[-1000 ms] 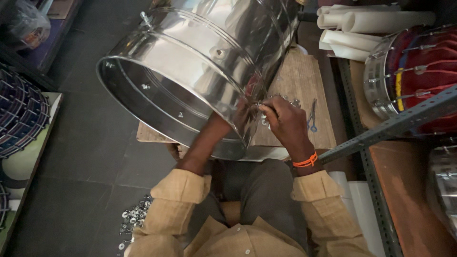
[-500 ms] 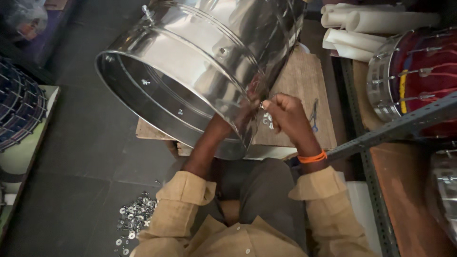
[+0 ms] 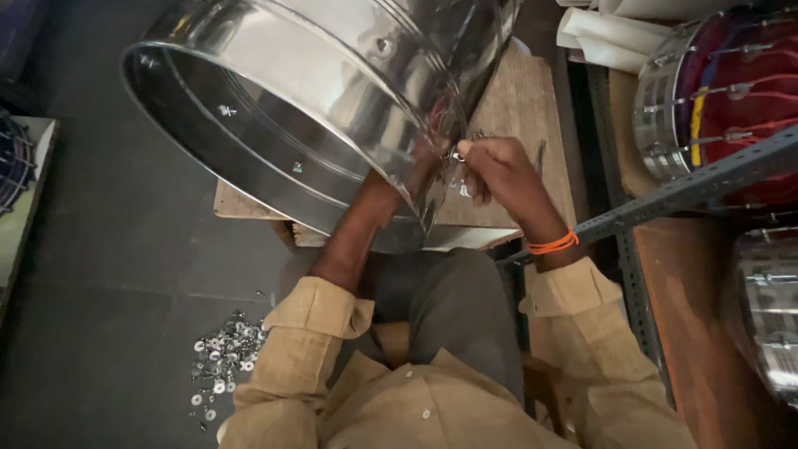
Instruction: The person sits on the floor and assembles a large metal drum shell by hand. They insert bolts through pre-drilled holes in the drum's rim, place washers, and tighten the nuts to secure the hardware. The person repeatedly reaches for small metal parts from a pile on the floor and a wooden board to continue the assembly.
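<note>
Both hands [image 3: 490,170] unmoved at drum shell [image 3: 332,91].

Head-worn view, steeply downward, close

My left hand [image 3: 391,195] was hidden inside the steel drum shell [image 3: 332,91], whose top ran off the frame. I couldn't make out the tiny fastener [image 3: 458,155] pinched in my right hand [image 3: 499,170].
</note>
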